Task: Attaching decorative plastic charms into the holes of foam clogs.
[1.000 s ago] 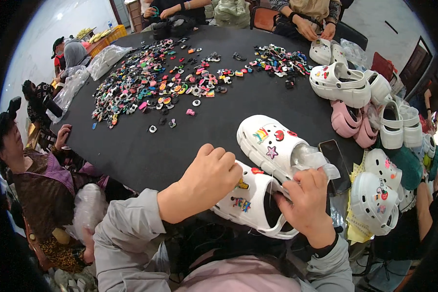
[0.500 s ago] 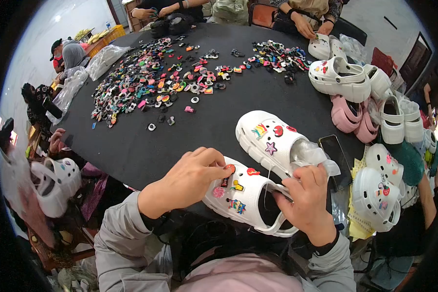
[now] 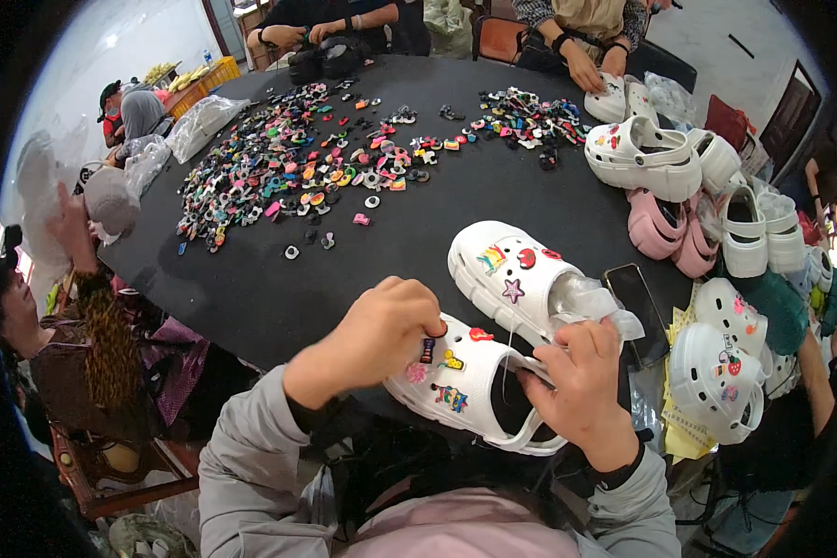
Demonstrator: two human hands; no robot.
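Observation:
The near white clog (image 3: 479, 386) lies tilted on the table edge, its toe pointing left and up. Colourful shoe charms (image 3: 450, 398) sit in its upper, a yellow one and a dark one among them. The fingers of my left hand (image 3: 372, 335) are closed at the toe, pinching a shoe charm mostly hidden beneath them. My right hand (image 3: 581, 386) grips the clog by its heel opening, thumb inside. Just beyond stands a second white clog (image 3: 502, 270), with charms including a purple star and clear plastic stuffed in its opening. A thin white string runs between the two clogs.
A large heap of loose charms (image 3: 279, 167) covers the far left of the black table (image 3: 298, 298); a smaller heap (image 3: 530, 116) lies far right. A phone (image 3: 637, 312), yellow papers (image 3: 684, 409) and stacked white and pink clogs (image 3: 660, 228) line the right side. Other people sit around.
My left fingers have shifted over the toe, now covering the round red charm seen before. At the left, another person has lifted a white item in plastic. My right hand keeps its grip.

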